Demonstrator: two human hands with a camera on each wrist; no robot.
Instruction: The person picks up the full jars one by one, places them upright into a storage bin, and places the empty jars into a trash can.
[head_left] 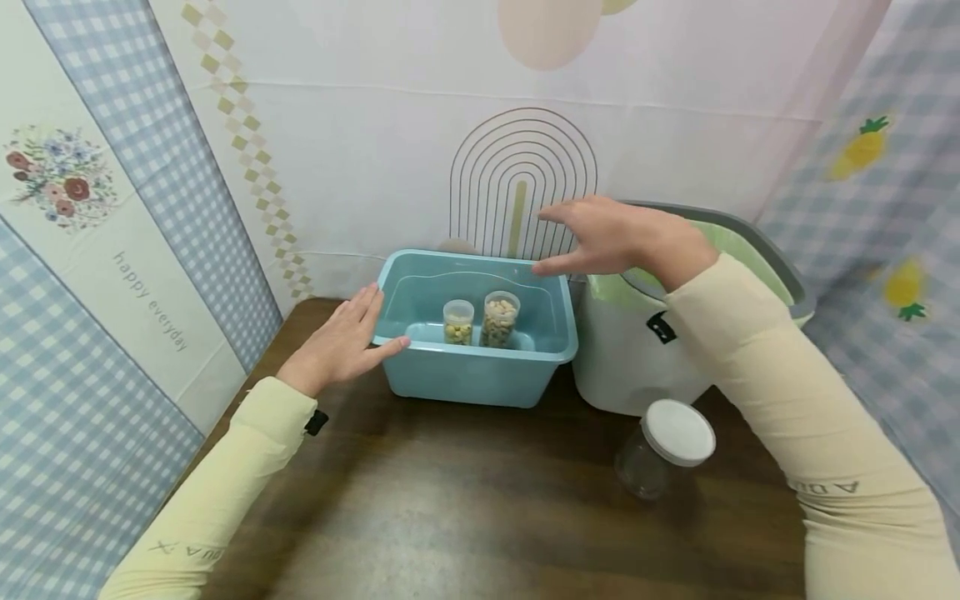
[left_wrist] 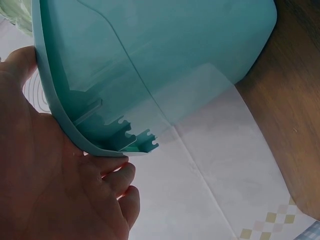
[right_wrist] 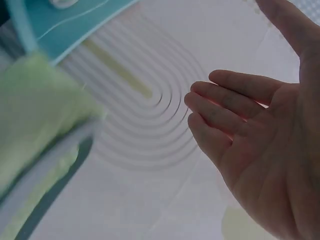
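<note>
A light-blue plastic basin [head_left: 480, 379] stands on the table against the backdrop. In it are two small clear containers: a shorter one [head_left: 458, 312] with yellowish pieces at its bottom, and a taller one [head_left: 500, 321] filled with pale, nut-like pieces. My left hand [head_left: 341, 342] rests at the basin's near left corner, its fingers fairly straight and its thumb along the front rim; the left wrist view shows the fingers right at the rim [left_wrist: 65, 127]. Over the basin's right end hovers my right hand [head_left: 600, 237], empty, fingers extended and thumb spread apart.
Right of the basin is a white bin [head_left: 630, 350] with a grey rim and green liner. A clear jar with a white lid [head_left: 678, 432] stands on the brown table [head_left: 450, 500] in front of it. Patterned cloths hang behind and at both sides.
</note>
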